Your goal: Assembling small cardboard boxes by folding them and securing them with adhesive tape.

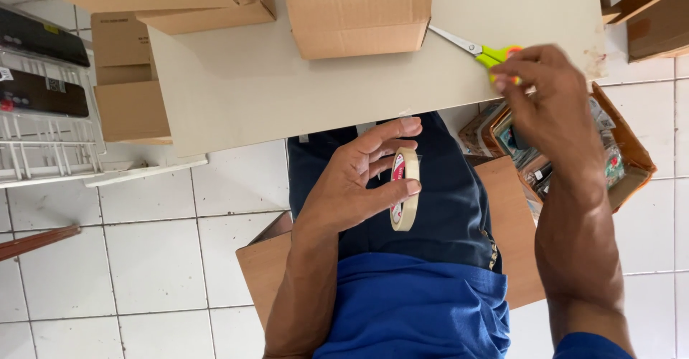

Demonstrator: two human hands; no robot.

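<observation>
Left hand (359,180) pinches the masking tape roll (405,188) upright; right hand (549,104) grips the scissors (482,52) (blades pointing left along the table (287,79)).

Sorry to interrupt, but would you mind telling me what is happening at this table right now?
A person seated at a pale table holds a roll of tape edge-on between the fingers of the left hand, over their lap. The right hand reaches to the table edge and closes on the green handles of a pair of scissors. Open cardboard boxes stand on the table beyond.
</observation>
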